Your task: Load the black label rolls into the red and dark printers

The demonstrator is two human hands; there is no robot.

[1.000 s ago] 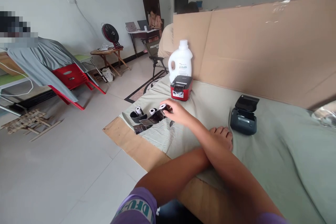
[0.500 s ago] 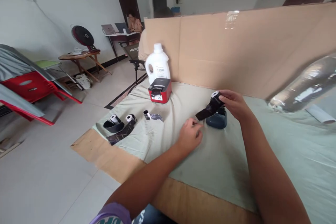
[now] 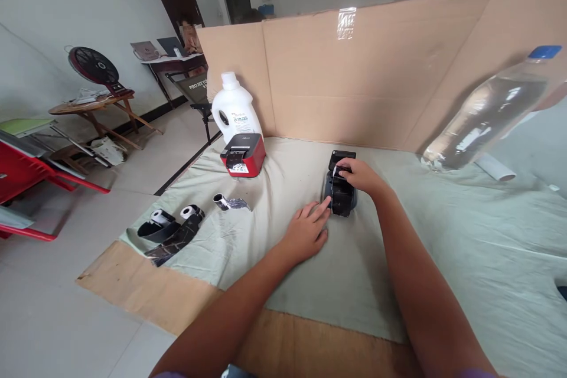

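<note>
A small dark-blue label printer (image 3: 328, 189) sits on the pale green cloth with its black lid (image 3: 342, 157) raised. Over its body my right hand (image 3: 361, 176) pinches a roll of black labels (image 3: 336, 171), whose loose strip (image 3: 343, 196) hangs down across the printer's front. Whether the roll rests inside the printer is hidden. My left hand (image 3: 306, 231) lies low over the cloth at the printer's left side, fingers stretched out, with a fingertip at the edge of the strip or printer; which one it touches I cannot tell.
A red and black printer (image 3: 244, 156) stands before a white jug (image 3: 237, 107). Rolls with black strips (image 3: 177, 239) and a small roll (image 3: 220, 201) lie left. A cardboard wall (image 3: 336, 82) borders the back; a large clear bottle (image 3: 491, 115) leans right. A person sits far behind.
My right hand has brought the label roll left and over the printer, strip now hanging down its front. My left hand has flattened, fingers reaching the printer's side. The view has shifted right.
</note>
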